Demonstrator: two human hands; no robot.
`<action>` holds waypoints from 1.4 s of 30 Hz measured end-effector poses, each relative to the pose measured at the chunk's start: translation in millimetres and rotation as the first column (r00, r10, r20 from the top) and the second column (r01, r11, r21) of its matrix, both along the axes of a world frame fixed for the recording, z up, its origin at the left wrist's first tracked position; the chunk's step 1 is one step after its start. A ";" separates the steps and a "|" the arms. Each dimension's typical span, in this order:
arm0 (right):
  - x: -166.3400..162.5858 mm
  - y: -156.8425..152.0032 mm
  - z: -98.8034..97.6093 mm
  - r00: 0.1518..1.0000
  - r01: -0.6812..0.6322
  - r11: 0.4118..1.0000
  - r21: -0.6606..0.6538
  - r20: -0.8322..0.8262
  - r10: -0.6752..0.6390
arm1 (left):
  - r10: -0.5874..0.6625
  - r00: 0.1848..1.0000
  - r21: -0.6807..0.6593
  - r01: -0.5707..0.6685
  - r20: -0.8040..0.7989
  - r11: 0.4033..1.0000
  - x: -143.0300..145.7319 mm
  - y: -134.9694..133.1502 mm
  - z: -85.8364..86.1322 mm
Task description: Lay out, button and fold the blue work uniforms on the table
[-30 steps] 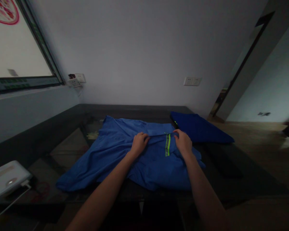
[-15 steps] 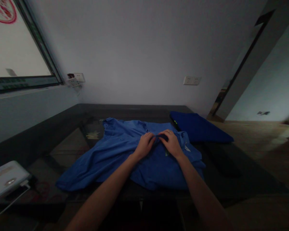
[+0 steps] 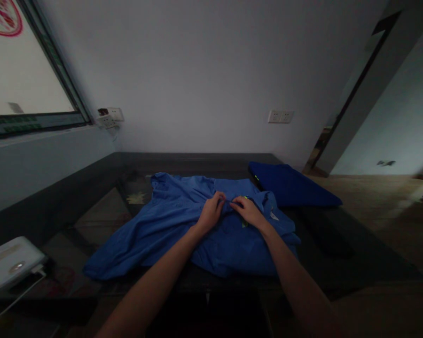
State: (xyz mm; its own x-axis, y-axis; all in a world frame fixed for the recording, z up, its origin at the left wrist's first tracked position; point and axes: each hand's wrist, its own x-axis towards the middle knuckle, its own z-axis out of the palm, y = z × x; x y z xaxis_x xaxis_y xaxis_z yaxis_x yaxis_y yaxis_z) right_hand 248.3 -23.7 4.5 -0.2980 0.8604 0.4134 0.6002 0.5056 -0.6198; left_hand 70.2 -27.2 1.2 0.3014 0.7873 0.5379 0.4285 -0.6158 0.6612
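A blue long-sleeved garment [image 3: 169,225], which looks like a work shirt or jacket, lies spread and wrinkled on the dark table. My left hand [image 3: 212,209] pinches its fabric near the middle of the front. Close on the right, my right hand [image 3: 247,210] also has thumb and fingers pressed together on the cloth, a small gap away from the left fingertips. Whatever small part sits between the fingers is too dark to make out. A white label [image 3: 274,216] shows on the garment right of my right hand. One sleeve stretches toward the front left.
A folded dark-blue cloth item [image 3: 292,185] lies at the table's back right. On the front left stands a white box [image 3: 14,262] with a cable. The glossy dark table [image 3: 366,263] meets the wall behind, where sockets [image 3: 280,116] are mounted. A window is at left.
The right fingers have drawn in and curled lower, and the dark fold of cloth between the hands no longer shows. My left fingers have shifted slightly. The garment lies almost as before.
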 end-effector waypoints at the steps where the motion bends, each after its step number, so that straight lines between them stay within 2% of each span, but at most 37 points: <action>1: -1.1 0.4 -1.0 1.000 -0.002 1.000 0.010 -0.010 0.002 | 0.004 1.000 0.023 -0.004 -0.028 1.000 -0.4 0.2 0.6; 4: -4.0 1.6 -3.9 0.999 0.019 0.999 0.041 -0.049 -0.017 | 0.055 0.993 0.084 -0.046 -0.103 0.995 -1.4 -1.6 4.2; 9: -4.9 2.3 -5.9 0.997 0.033 0.997 0.065 -0.077 -0.028 | 0.155 0.983 0.106 -0.144 -0.102 0.984 -1.1 -7.6 10.0; 15: -6.4 -0.1 -5.6 0.994 0.049 0.995 0.090 -0.098 -0.040 | 0.094 0.995 0.057 -0.092 -0.038 0.994 0.3 -3.8 6.3; 26: -8.8 -4.2 -3.2 0.993 0.047 0.995 0.088 -0.112 -0.036 | 0.065 0.998 0.002 -0.065 0.016 0.998 -0.3 -1.4 5.1; 35: -7.3 -2.3 -4.0 0.996 0.043 0.998 0.046 -0.084 -0.040 | 0.049 0.997 0.022 -0.047 -0.061 0.999 0.4 4.5 -2.1; 42: -7.5 -1.5 -4.0 0.992 0.102 0.993 0.066 -0.081 -0.097 | 0.132 0.969 0.050 -0.124 -0.209 0.991 0.7 -3.6 5.1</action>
